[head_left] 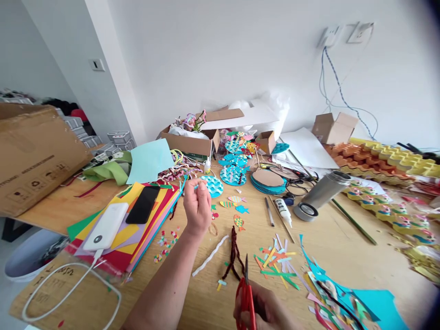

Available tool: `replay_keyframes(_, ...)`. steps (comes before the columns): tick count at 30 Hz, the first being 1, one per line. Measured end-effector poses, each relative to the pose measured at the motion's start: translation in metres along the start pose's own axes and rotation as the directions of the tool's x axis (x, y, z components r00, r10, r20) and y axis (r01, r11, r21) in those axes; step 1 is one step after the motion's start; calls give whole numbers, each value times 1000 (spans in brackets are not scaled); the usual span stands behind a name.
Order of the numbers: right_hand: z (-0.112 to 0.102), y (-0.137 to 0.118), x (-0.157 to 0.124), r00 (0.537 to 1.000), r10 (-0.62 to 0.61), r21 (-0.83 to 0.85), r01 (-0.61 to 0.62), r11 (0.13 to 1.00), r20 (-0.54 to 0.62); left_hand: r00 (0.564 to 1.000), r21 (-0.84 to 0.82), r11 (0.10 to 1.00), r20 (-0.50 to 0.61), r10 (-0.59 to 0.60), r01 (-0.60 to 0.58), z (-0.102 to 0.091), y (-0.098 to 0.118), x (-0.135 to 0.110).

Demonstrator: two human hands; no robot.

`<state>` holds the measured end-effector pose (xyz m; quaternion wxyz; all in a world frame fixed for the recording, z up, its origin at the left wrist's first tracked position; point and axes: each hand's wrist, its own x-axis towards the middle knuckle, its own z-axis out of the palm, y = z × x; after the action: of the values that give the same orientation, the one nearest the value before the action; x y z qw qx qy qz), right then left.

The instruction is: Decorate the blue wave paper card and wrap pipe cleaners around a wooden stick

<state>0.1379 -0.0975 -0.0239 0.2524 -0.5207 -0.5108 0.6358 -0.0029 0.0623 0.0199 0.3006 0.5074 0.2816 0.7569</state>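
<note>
My right hand (266, 309) is wrapped round red-handled scissors (246, 293) at the bottom of the view, their dark blades pointing up and away from me. Raised over the table's middle, my left hand (197, 204) is closed in a pinch; whatever sits between its fingertips is too small to make out. Just behind it lies a round blue scalloped piece (213, 186). Dark brown yarn strands (233, 252) rest near the scissor tips, and a twisted white strand (210, 255) lies left of them. Small paper fish (238, 222) are spread beyond.
Cut paper strips (277, 261) and blue paper scraps (364, 298) lie to the right. Farther back are a glue bottle (283, 211), a metal flask (321, 190) and cardboard discs (268, 179). At left, a phone (143, 205) and power bank (106, 227) rest on coloured sheets.
</note>
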Motion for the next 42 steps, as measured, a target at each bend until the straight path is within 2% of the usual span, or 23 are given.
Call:
replay_keyframes(2, 5, -8, 4, 998, -35, 96, 30, 995, 49, 1000, 8, 1000, 12, 1, -1, 1, 0, -2)
replay_keyframes(5, 14, -16, 10, 996, -78, 221, 66, 973, 44, 998, 35, 999, 54, 32, -34, 1, 1, -4)
replay_keyframes(9, 21, -18, 9, 999, 44, 274, -34, 961, -31, 990, 50, 996, 122, 67, -74, 1, 2, -7)
replay_keyframes(12, 21, -18, 7, 985, 141, 248, -113, 962, -98, 983, 71, 994, 170, 73, -86, 0, 4, -9)
replay_keyframes(14, 20, -19, 8, 981, 174, 203, -154, 967, -84, 976, 98, 990, 203, 83, -104, 1, 4, -12)
replay_keyframes(17, 18, -25, 12, 984, 174, 161, -166, 973, -41, 965, 131, 984, 247, 85, -120, 2, 5, -16)
replay_keyframes(23, 18, -36, 13, 984, 164, 193, -149, 970, -67, 953, 138, 983, 293, 77, -122, 6, 9, -23)
replay_keyframes(33, 15, -29, 28, 992, 130, 178, -129, 975, 9, 938, 138, 986, 346, 35, -88, 7, 9, -27)
replay_keyframes(42, 20, -36, 19, 978, 200, 119, -192, 974, -54, 890, 171, 975, 453, 48, -140, 12, 14, -30)
